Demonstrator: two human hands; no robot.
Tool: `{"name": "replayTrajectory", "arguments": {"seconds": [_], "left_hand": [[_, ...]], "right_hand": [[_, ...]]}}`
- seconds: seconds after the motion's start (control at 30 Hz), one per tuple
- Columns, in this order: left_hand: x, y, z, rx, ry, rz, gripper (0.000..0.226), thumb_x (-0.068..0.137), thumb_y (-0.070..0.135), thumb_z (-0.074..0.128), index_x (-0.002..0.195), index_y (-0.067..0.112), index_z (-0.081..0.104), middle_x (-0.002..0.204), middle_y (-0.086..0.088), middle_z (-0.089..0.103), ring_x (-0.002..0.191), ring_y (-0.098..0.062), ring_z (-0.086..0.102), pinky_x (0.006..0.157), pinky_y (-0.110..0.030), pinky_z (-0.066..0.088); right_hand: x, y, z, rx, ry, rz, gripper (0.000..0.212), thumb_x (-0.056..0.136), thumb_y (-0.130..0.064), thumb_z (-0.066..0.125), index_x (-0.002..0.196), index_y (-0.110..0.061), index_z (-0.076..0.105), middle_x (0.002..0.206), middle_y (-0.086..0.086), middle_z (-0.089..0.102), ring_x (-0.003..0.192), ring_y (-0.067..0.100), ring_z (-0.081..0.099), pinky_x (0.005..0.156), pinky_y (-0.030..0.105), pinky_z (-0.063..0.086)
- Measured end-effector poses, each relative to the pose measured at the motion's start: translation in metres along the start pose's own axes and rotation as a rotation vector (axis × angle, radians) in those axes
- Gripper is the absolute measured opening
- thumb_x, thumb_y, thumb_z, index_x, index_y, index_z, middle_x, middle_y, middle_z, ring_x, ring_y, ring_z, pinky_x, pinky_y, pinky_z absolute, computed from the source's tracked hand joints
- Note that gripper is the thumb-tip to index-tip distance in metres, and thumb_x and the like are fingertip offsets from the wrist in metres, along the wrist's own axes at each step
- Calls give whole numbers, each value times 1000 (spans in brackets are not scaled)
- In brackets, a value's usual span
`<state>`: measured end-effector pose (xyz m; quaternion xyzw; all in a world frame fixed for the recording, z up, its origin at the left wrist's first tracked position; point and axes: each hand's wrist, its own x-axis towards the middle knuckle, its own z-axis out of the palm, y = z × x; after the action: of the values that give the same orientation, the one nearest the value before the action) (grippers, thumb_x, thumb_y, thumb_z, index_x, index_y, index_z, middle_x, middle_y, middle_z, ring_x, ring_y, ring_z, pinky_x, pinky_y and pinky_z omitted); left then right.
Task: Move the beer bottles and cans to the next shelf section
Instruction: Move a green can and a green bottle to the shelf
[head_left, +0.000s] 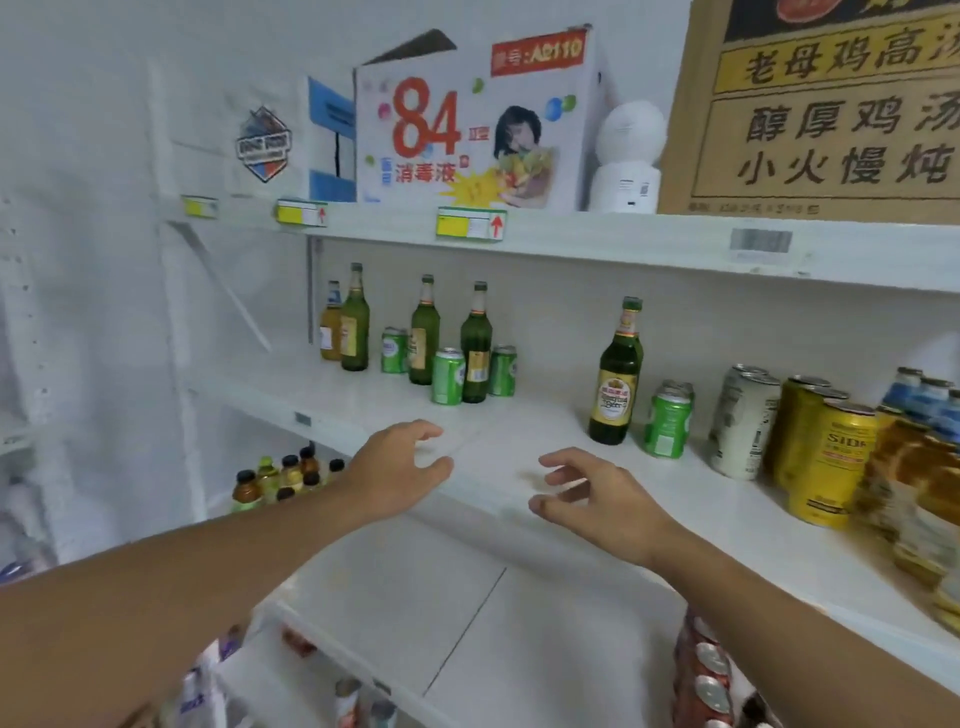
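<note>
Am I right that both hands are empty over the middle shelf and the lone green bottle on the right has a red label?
Not quite. The head view shows the left hand and right hand empty over the middle shelf, but the lone green bottle has a yellow label.

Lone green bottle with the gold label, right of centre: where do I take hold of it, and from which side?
Grip the lone green bottle around its body at the gold label, coming from the front with the right hand. It stands upright, its front and left are open, and a green can crowds its right side, so curl the fingers in from the left.
</note>
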<state>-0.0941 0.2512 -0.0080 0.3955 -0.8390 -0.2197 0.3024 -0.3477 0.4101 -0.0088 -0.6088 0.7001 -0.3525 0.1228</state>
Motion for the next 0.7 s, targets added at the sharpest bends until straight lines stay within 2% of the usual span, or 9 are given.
{"name": "replayTrajectory", "arguments": {"seconds": [0.13, 0.23, 0.3, 0.4, 0.53, 0.63, 0.7], "left_hand": [[-1, -59, -45, -33, 43, -56, 54, 101, 43, 69, 152, 27, 59, 152, 7, 60, 140, -16, 55, 109, -30, 46], [4, -99, -61, -33, 57, -100, 54, 100, 46, 69, 151, 30, 58, 153, 8, 60, 138, -15, 56, 110, -35, 48], [10, -115, -64, -60, 58, -120, 55, 100, 47, 69, 152, 31, 58, 153, 9, 60, 136, -14, 56, 107, -33, 48], [28, -122, -60, -149, 64, -115, 55, 100, 46, 71, 151, 29, 58, 153, 9, 60, 141, -13, 54, 109, -31, 45], [64, -115, -42, -216, 51, -77, 59, 96, 48, 76, 149, 27, 59, 149, 9, 61, 142, -11, 54, 107, -27, 42], [98, -103, -25, -239, 47, -68, 67, 94, 48, 79, 152, 25, 56, 151, 6, 61, 141, -15, 56, 108, -28, 44], [124, -93, -13, -256, 19, -88, 79, 93, 51, 80, 160, 23, 50, 157, 3, 58, 143, -17, 55, 112, -33, 48]], "right_hand": [[47, -34, 47, 43, 0, -10, 46, 89, -53, 81, 130, -43, 63, 119, -18, 66, 102, 6, 69, 84, 24, 58], [72, -46, 74, 76, 9, 0, 43, 88, -52, 82, 127, -43, 66, 117, -16, 67, 101, 7, 70, 85, 28, 60], [86, -48, 87, 89, 8, 10, 43, 86, -54, 83, 124, -45, 66, 119, -16, 68, 101, 8, 71, 86, 30, 61], [105, -46, 91, 116, 21, 27, 44, 85, -56, 83, 124, -46, 66, 120, -16, 68, 100, 6, 72, 83, 28, 62], [127, -35, 82, 134, 64, 37, 57, 74, -67, 81, 124, -44, 66, 117, -13, 69, 96, 15, 74, 82, 44, 66], [144, -20, 71, 177, 108, 53, 54, 76, -63, 84, 124, -42, 67, 116, -11, 69, 93, 18, 74, 79, 48, 66], [155, -7, 63, 185, 120, 65, 52, 79, -60, 84, 124, -42, 67, 117, -11, 68, 95, 18, 73, 81, 47, 65]]}}
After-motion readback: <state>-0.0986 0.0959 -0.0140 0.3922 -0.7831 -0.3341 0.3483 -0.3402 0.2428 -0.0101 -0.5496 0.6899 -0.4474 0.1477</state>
